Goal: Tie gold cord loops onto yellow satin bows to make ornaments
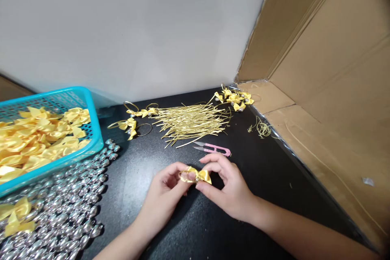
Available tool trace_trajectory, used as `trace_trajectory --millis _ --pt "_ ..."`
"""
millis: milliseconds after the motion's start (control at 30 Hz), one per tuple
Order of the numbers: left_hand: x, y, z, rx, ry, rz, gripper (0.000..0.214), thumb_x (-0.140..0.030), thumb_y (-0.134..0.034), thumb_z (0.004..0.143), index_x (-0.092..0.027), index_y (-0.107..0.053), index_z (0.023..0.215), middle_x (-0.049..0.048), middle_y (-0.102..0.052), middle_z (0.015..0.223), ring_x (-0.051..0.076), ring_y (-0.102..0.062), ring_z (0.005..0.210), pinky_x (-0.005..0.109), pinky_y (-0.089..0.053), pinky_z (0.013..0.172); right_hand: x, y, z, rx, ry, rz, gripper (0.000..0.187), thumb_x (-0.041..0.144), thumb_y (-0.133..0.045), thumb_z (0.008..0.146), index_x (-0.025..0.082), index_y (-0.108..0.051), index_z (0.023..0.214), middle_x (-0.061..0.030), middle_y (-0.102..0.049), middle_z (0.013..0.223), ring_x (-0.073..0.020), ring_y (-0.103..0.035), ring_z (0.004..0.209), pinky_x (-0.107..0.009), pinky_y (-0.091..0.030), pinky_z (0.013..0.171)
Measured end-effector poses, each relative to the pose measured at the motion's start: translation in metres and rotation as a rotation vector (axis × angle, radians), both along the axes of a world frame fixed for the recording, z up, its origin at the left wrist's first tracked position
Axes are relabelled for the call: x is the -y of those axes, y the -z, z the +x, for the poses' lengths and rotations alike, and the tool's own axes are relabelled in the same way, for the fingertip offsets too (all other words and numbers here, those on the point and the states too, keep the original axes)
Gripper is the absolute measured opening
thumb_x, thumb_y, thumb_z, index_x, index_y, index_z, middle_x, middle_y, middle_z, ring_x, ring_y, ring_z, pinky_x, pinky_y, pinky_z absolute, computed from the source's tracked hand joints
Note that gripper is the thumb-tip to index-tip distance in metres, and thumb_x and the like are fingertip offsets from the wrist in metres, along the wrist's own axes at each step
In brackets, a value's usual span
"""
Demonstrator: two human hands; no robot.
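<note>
Both my hands meet low over the black table (170, 227) and pinch one small yellow ribbon bow (196, 175). My left hand (166, 193) grips its left loop with closed fingers. My right hand (227, 187) pinches the right side between thumb and fingertips. A pink thread snipper (215, 149) lies just beyond my right hand. Behind it spreads a bundle of gold cords (190, 122).
A teal basket (93, 124) full of yellow bows sits at the left. Silver beads (70, 207) are heaped in front of it. Finished bows with gold loops lie at the back (132, 124) and by the corner (234, 98). A cardboard wall (329, 89) closes the right side.
</note>
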State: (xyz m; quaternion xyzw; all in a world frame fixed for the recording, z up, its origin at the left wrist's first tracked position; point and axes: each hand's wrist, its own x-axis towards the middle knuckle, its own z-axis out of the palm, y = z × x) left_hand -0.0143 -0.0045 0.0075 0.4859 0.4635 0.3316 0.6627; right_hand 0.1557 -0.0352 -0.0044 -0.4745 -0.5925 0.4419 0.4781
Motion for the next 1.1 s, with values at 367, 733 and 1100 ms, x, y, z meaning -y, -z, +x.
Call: trace_trajectory --millis 367,733,1100 --pt "0.003 0.005 0.001 0.918 0.186 -0.823 0.02 -0.02 -0.071 0.078 -0.014 -0.056 0.067 -0.0034 -0.049 0.061 0.009 -0.048 0.055 0.022 -0.043 0.062 0.0 -0.007 0.004 0.197 0.014 0.506 0.026 0.015 -0.066 0.079 0.02 -0.056 0.103 -0.0061 -0.065 0.092 -0.02 -0.062 0.087 -0.036 -0.051 0.078" --pt "-0.001 0.009 0.0 0.953 0.153 -0.787 0.023 -0.02 -0.067 0.08 -0.015 -0.05 0.066 -0.0037 -0.048 0.06 0.009 -0.046 0.056 0.023 -0.041 0.064 0.001 -0.003 0.006 0.26 0.011 0.44 0.021 0.006 -0.055 0.083 0.019 -0.056 0.099 -0.0036 -0.063 0.092 -0.0176 -0.059 0.091 -0.033 -0.047 0.083" --pt "0.0 0.012 0.001 0.877 0.199 -0.75 0.026 -0.024 -0.067 0.079 -0.016 -0.046 0.065 -0.0044 -0.045 0.058 0.009 -0.039 0.055 0.023 -0.038 0.063 -0.002 -0.003 0.005 0.265 0.009 0.442 0.019 0.006 -0.053 0.083 0.019 -0.056 0.097 -0.004 -0.062 0.092 -0.0176 -0.059 0.09 -0.034 -0.047 0.082"
